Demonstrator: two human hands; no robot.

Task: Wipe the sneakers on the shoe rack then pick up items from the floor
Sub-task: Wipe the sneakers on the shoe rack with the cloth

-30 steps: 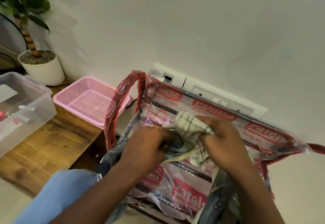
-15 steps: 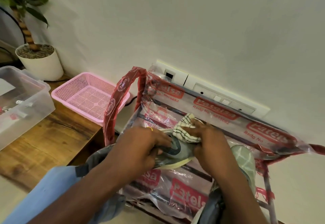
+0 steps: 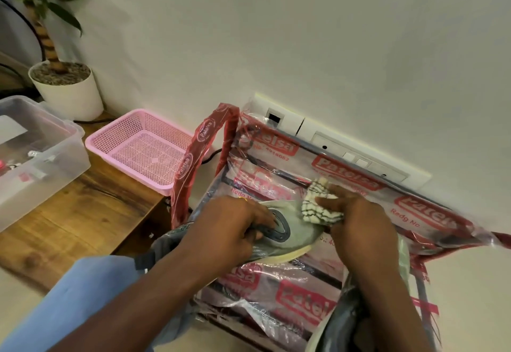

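Observation:
A grey-green sneaker (image 3: 297, 228) with a pale sole lies on the top shelf of the shoe rack (image 3: 348, 170), which is still wrapped in clear plastic with red lettering. My left hand (image 3: 235, 227) grips the sneaker from its left side, fingers over its dark oval patch. My right hand (image 3: 356, 213) presses a bunched white cloth with dark stripes (image 3: 318, 203) against the sneaker's far right end. A second grey shoe (image 3: 345, 321) shows partly under my right forearm.
A pink mesh basket (image 3: 143, 147), a clear plastic box (image 3: 36, 152) and a potted plant (image 3: 66, 88) stand on a wooden table (image 3: 83, 219) to the left. A white socket panel (image 3: 345, 144) runs along the wall behind the rack.
My right hand has slid the cloth rightward and away along the sneaker, uncovering more of its upper. The left hand keeps its grip.

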